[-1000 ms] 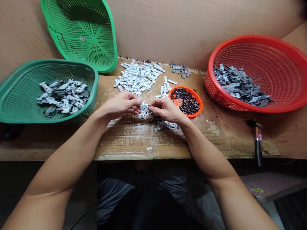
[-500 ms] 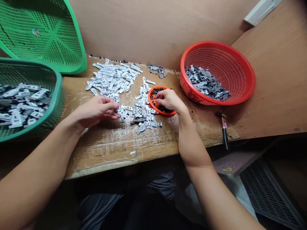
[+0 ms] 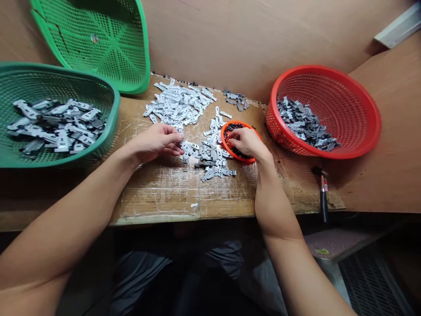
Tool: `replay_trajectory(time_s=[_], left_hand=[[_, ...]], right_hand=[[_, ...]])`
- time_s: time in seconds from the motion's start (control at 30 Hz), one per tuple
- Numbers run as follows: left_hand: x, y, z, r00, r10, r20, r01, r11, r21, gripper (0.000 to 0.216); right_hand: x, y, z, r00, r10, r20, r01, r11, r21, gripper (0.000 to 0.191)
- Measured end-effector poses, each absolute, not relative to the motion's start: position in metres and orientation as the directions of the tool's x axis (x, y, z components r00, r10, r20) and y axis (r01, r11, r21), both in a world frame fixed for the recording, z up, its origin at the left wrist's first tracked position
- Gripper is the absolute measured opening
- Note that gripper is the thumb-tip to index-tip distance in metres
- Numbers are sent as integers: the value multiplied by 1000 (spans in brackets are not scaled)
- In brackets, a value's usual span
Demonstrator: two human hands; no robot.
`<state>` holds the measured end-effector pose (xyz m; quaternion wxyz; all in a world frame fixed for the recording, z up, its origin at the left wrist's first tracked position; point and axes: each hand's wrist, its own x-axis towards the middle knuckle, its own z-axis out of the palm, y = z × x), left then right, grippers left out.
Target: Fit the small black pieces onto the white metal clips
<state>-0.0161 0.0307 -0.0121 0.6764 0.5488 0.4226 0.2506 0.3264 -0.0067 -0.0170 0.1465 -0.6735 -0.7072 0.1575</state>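
Tabletop [image 3: 158, 197] front passable between forearms [image 3: 88, 202], metal parts [image 3: 215, 154] and orange dish [image 3: 241, 158] blocking beyond

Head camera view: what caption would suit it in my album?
Right hand in an orange dish of small black pieces, left hand beside scattered silvery parts, red basket at right.

A plain brownish back wall [image 3: 237, 44] meets a matching side wall [image 3: 391, 127] at the right. Cardboard [image 3: 154, 197] covers the counter [image 3: 230, 204], its taped surface glinting with light, and below the front edge [image 3: 158, 220] the space is dark.
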Motion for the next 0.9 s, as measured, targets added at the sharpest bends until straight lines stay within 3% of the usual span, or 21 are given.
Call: replay_trajectory(time_s=[0.17,0.3,0.5,0.67,0.8,0.9], left_hand=[[-19,34,-10,521,797,-306,136,276,951,25],[-19,33,-7,524,776,-351,182,301,936,24],[-15,30,-7,511,783,-356,156,323,934,19],[-13,27,-8,500,799,-334,112,323,940,20],[-9,23,-9,499,805,-320,77,327,942,22],[-7,21,-9,510,807,-299,48,320,946,22]], right_hand=[[316,-1,-18,-111,994,1,934,105,-342,16],[321,0,-17,-55,998,0,941,52,-334,16],[337,-7,-8,-30,997,72,784,68,-617,5],[328,-17,4,-55,991,124,587,132,-798,12],[288,-25,4,-86,992,89,284,110,-952,22],[246,-27,-5,-122,992,23,81,33,-996,29]])
